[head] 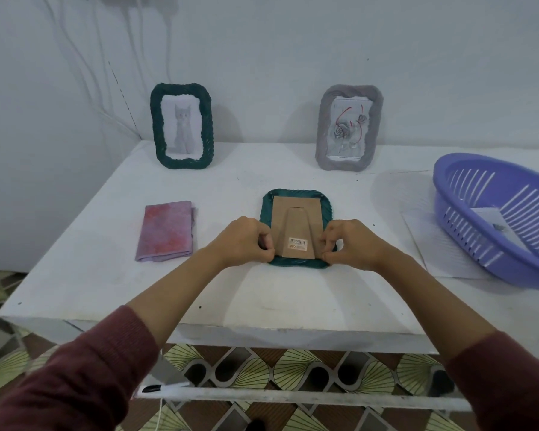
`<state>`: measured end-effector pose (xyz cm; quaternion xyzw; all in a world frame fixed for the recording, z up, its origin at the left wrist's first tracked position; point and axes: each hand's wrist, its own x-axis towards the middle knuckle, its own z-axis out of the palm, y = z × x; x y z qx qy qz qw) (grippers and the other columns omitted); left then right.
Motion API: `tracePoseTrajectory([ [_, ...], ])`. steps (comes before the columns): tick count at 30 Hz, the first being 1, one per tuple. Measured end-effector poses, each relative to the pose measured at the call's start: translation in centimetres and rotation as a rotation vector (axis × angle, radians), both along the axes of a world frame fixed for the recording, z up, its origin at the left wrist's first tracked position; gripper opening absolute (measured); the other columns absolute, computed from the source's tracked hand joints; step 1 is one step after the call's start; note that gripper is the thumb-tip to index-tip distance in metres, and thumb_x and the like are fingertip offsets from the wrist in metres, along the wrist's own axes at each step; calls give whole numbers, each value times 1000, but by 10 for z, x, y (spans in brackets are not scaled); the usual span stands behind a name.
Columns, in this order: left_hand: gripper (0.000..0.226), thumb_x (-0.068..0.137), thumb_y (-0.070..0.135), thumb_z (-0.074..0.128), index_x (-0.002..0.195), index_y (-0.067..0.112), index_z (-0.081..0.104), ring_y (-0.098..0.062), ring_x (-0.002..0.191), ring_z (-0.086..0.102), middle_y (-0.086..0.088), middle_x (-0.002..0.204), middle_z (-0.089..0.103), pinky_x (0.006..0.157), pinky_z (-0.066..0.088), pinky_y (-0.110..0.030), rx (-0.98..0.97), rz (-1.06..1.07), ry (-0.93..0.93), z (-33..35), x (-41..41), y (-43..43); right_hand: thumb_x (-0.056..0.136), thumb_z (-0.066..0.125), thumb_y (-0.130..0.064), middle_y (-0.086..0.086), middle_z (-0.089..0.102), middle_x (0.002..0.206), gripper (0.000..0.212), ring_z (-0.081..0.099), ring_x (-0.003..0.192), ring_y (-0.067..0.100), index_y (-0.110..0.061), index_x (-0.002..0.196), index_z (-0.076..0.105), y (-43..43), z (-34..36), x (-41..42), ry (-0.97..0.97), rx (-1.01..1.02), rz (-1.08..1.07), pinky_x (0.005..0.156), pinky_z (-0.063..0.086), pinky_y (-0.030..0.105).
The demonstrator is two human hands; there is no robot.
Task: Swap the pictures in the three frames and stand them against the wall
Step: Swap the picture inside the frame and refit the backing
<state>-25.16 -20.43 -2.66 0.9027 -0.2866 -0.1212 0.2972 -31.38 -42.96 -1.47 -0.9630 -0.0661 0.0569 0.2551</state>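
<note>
1. While working at the back of the face-down frame [293, 263], pinches low on both sides at once.
2. Curls the left hand [246, 241] in against the lower left edge of the cardboard backing [280, 213], nipping there with thumb and fingertips; edge or small tab, too tiny to tell.
3. Mirrors that with the right hand [352, 244], pinching at the lower right edge, just beside the fold-out stand [296, 227] and its barcode sticker [297, 243].
4. Lies flat in the middle of the white surface [262, 290], woven rim down, backing up, stand folded flat, well apart from the wall [262, 57].
5. Over at the back, standing and leaning on the wall: a dark green frame [207, 129] with a cat picture [182, 126] on the left, a grey frame [324, 132] with a rose picture [346, 129] on the right, a clear gap between.
6. So, by the look of it: two of three upright, one in hand. Opening this back or closing it? Cannot tell. Swapped pictures in the two standing frames? Cannot tell that either.
7. Left to do at the least, as a judgement: finish this back, pull out the stand, set the frame against the wall, probably in that gap.
8. Off to the sides, not touched: a folded pink cloth [167, 231] left of the hands; a purple basket [511, 181] at the right with a slip of paper [492, 219] inside, resting on a white sheet [433, 244].
</note>
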Motion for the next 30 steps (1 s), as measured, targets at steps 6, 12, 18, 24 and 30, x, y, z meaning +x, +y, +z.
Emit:
tracePoseTrajectory([
  [6,3,74,7,68,75,10,70,11,52,55,7,73,67,58,45,-5,-29,8,62,-1,3,1,71,68,-5,5,61,90,9,62,97,25,-6,63,68,4,4,2,36,-5,-31,83,48,37],
  [12,12,81,17,67,92,12,71,13,50,53,5,82,64,50,39,-2,-82,-43,140,1,10,5,73,73,-11,0,63,96,9,59,91,15,-9,81,71,2,5,2,63,58,-76,76,44,17],
  [18,11,85,20,62,93,23,69,1,72,56,2,90,65,61,42,-16,-284,170,62,16,55,4,82,67,-14,-1,63,92,20,55,76,12,-9,101,69,-9,17,37,-96,215,-319,64,40,14],
  [24,32,90,22,56,120,12,61,-21,108,54,-8,117,58,92,42,-26,-228,254,-35,-10,80,-36,88,58,-13,15,57,120,33,55,108,23,-11,122,60,-4,-4,91,-80,68,-304,86,34,18],
  [30,33,90,23,58,120,9,61,-10,87,47,1,97,47,69,30,-11,-229,267,-145,-26,84,-42,86,61,-13,14,62,118,30,56,111,24,-7,115,64,-8,-13,104,-77,48,-320,93,37,21],
])
